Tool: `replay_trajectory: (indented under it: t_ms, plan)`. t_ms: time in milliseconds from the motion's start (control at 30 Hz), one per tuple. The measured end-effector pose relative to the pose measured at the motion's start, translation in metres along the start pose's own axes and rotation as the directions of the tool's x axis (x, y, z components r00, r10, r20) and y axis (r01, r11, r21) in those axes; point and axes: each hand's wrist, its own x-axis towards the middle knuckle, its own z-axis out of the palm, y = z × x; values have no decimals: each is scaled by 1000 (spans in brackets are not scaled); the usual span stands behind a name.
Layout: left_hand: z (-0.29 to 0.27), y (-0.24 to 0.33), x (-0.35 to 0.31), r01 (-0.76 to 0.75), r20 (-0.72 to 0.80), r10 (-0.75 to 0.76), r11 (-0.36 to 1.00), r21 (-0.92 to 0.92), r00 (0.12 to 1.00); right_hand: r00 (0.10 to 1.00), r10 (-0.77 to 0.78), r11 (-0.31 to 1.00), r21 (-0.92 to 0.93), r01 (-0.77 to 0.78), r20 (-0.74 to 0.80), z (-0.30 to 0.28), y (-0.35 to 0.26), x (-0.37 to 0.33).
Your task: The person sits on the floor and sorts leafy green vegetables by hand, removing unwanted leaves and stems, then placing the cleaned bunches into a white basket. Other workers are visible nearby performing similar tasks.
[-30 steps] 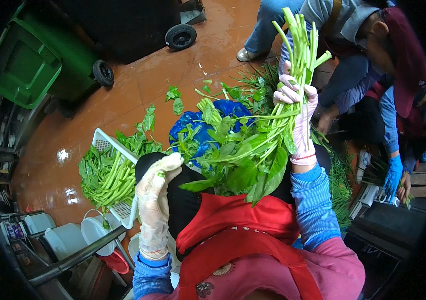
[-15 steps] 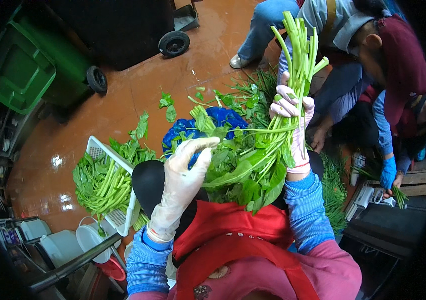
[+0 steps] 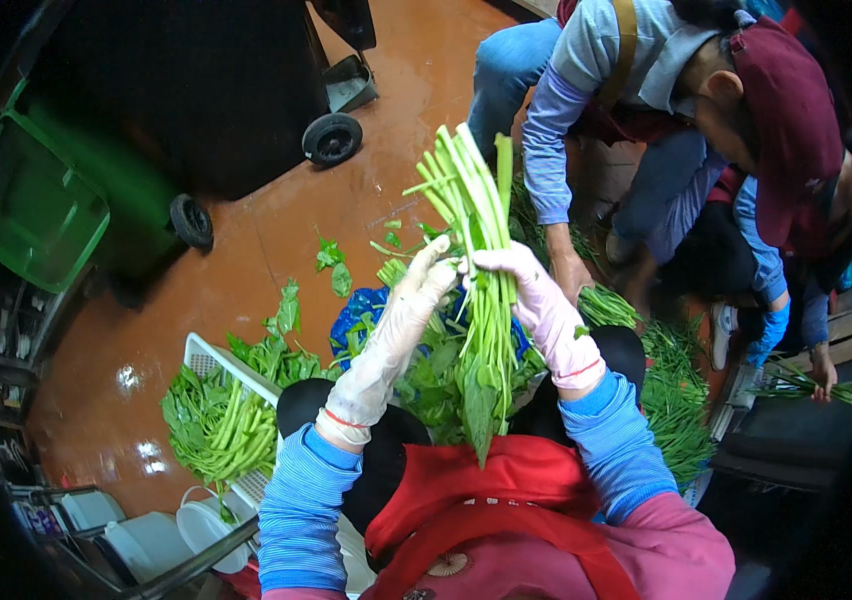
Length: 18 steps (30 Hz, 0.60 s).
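Note:
A bunch of leafy greens [image 3: 479, 195] is held up before me, its pale cut stem ends upward and its leaves hanging toward my lap. My right hand [image 3: 538, 290], in a thin pale glove, is closed round the stems from the right. On the left side of the same stems, my gloved left hand [image 3: 411, 295] is closed, thumb and fingertips pinched against them. Behind and below the bunch, more loose greens [image 3: 431, 375] lie on a blue plastic bag [image 3: 354, 315], partly hidden by my hands.
A white plastic basket [image 3: 231, 362] with greens stands at my left, near a white bucket [image 3: 208, 528]. Green [image 3: 46, 205] and black [image 3: 196, 80] wheeled bins stand beyond. Thin green stalks [image 3: 681, 400] lie at the right, where a co-worker in a dark red cap [image 3: 791, 130] bends over.
My right hand has lowered the bunch and brought it leftward. My left hand has moved up and right to the stems. The co-worker's hand has reached in beside my right hand.

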Motion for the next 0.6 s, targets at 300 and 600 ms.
replay_trajectory:
  t_ms: [300,600]
  plan:
    - [-16,-3,27,-19,-10,17,961,-276,1000,996,-70,899,-430,87,55,22,16,3]
    - [-47,-23,33,105,-45,-158,813,-572,986,1000,-20,983,-180,22,10,4,17,9]
